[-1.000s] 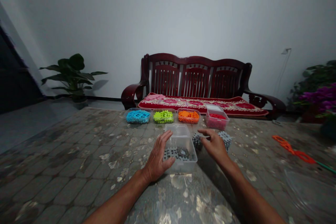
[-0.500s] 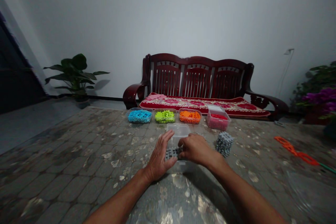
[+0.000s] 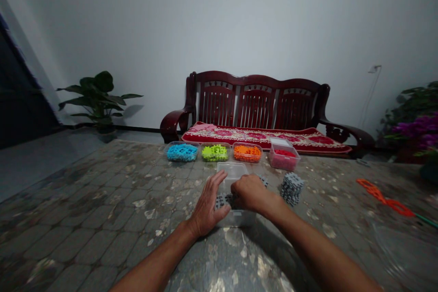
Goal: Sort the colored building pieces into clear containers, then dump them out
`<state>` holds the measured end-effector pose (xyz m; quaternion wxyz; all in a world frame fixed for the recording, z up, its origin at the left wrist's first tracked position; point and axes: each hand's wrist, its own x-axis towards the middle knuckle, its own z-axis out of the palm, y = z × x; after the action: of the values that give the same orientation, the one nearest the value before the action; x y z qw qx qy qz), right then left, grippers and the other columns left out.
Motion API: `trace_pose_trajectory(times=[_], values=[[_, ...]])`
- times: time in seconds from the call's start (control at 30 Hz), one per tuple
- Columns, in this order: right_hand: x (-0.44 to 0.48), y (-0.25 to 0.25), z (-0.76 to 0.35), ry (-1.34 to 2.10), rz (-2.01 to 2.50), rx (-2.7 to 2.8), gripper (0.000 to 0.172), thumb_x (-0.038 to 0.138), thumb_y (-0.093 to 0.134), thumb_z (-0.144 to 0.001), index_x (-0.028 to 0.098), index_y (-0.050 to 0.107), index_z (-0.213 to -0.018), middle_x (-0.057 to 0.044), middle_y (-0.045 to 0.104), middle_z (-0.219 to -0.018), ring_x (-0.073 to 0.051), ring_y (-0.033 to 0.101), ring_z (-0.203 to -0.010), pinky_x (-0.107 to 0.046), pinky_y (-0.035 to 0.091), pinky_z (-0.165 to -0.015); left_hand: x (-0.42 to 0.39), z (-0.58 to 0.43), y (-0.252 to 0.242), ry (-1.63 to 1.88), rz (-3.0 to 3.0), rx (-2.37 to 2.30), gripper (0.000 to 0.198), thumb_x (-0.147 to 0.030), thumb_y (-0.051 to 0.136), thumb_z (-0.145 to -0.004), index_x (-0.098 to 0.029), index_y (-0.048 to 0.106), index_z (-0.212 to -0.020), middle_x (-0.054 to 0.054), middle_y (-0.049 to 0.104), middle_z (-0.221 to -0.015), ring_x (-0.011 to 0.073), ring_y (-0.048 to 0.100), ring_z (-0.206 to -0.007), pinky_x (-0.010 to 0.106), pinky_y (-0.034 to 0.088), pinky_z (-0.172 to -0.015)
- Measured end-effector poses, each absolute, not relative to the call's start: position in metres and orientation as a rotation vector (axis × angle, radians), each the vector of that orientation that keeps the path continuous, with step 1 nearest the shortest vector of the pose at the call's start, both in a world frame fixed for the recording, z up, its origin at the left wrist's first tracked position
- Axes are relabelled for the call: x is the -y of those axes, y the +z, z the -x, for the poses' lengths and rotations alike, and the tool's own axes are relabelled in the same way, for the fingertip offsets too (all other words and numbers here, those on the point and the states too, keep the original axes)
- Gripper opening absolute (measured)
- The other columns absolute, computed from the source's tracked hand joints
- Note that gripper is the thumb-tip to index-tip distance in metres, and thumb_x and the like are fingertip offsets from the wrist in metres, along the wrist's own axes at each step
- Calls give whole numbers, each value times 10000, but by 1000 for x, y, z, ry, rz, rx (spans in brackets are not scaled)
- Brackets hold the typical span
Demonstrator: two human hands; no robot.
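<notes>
the left hand (image 3: 207,207) rests against the left side of the clear plastic box (image 3: 238,220), its thumb and fingers spread apart. the right hand (image 3: 251,194) dips into the box with its fingers curled downward; the fingertips are hidden, so i cannot tell whether they pinch anything. grey interlocking pieces (image 3: 224,199) lie inside the box, which sits on the patterned tablecloth (image 3: 85,212) with its lid (image 3: 232,170) open at the far side.

the likeliest trouble, i judge, is the box sliding or tipping if the right hand presses hard while the left gives too little support. the notched edges of the pieces could also snag on each other and shift a neighbour. the grey stack (image 3: 292,189) stands near the right forearm, so a wide sweep of that arm might topple it.

counted: two hands, one box between them, one grey stack fully in sight, and one grey cluster (image 3: 263,181) partly hidden behind the right hand. four containers line the far edge, one each for blue pieces (image 3: 182,151), lime-green pieces (image 3: 215,152), orange pieces (image 3: 247,153) and red pieces (image 3: 284,152). the grey pieces in the box are too covered to count.
</notes>
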<state>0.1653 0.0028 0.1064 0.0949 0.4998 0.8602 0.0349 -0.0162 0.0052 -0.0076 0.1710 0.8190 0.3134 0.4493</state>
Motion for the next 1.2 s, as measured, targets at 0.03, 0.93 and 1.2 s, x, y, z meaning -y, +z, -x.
trace_pose_trajectory(times=[0.03,0.93,1.2], values=[[-3,107,-165,103,-1463,-2553,264,251,635,-850,162,792,-1043,-169,789,-1012,-293,748,-967,-316,527,-793,-5,16,-7,1276,-2326,-891,724,-560,501,-955,-238,271,-1562,157,330,-1613,363,312,-1493,597,213,-1221],[-13,98,-220,-174,-2047,-2924,381,67,499,-824,220,765,-1051,-54,764,-1127,-196,683,-1063,-286,482,-937,-4,16,-5,1252,-2318,-919,714,-500,526,-939,-215,291,-1550,166,344,-1600,360,319,-1486,585,234,-1217],[-11,68,-246,-113,-2492,-2610,466,164,563,-833,171,669,-1287,-98,714,-1266,-252,618,-1216,-348,443,-1054,-3,16,-4,1237,-2295,-926,702,-528,509,-949,-219,300,-1544,166,332,-1604,363,314,-1485,588,235,-1214]])
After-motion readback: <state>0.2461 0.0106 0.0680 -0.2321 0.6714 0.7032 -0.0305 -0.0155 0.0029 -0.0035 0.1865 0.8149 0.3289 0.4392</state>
